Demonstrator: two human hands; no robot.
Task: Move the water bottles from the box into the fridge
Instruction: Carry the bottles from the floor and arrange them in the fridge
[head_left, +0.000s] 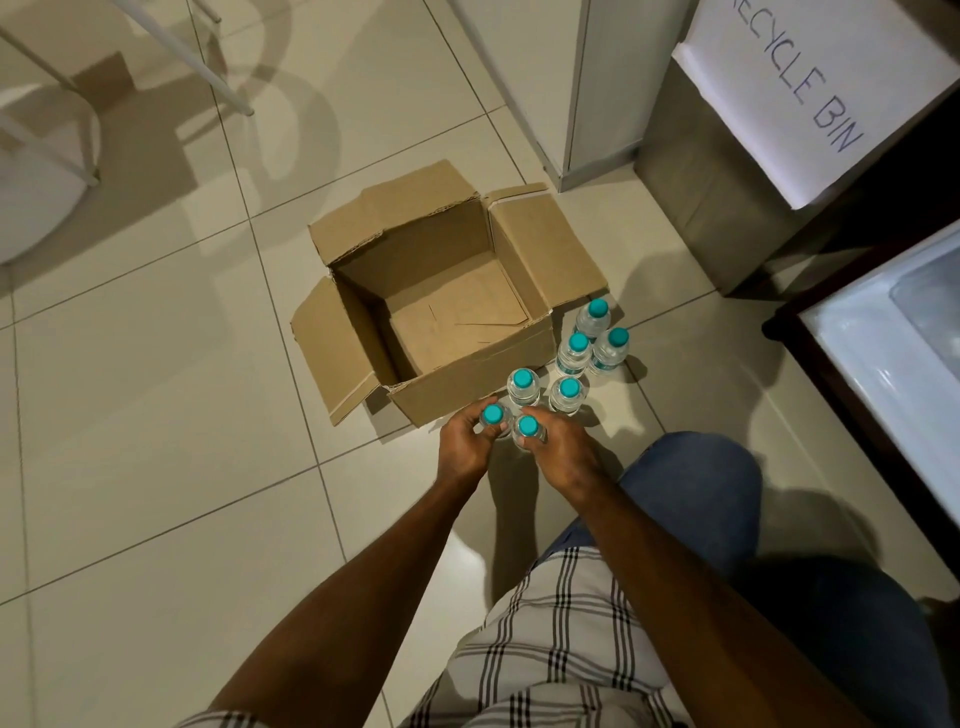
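Gripping one water bottle each, both hands sit at frame centre, just below the cardboard box (441, 291). Left hand (465, 447) has fingers curled round the left bottle (492, 415) w/ teal cap; right hand (563, 452) has fingers curled round the right bottle (528, 427), also teal-capped. The 2 held bottles are side by side, nearly touching, upright, at the box's near corner; can't tell if their bases are on the floor.

Box is open, flaps splayed out, inside bare cardboard, no bottles in it. It sits on the tiled floor (156, 415).

5 more bottles stand upright on the floor just right of the box, toward centre-right: one (523, 385) just above the hands, one (568, 394) beside it, then three in a tight cluster (594, 332) further up-right.

Fridge (883, 364) at right edge of frame, door open, pale interior showing, well apart from the bottles. Upper right: a white sign reading RECYCLE BIN (810, 88). Chair legs (208, 67) in upper left. Person's checked shirt & blue jeans fill the lower frame.
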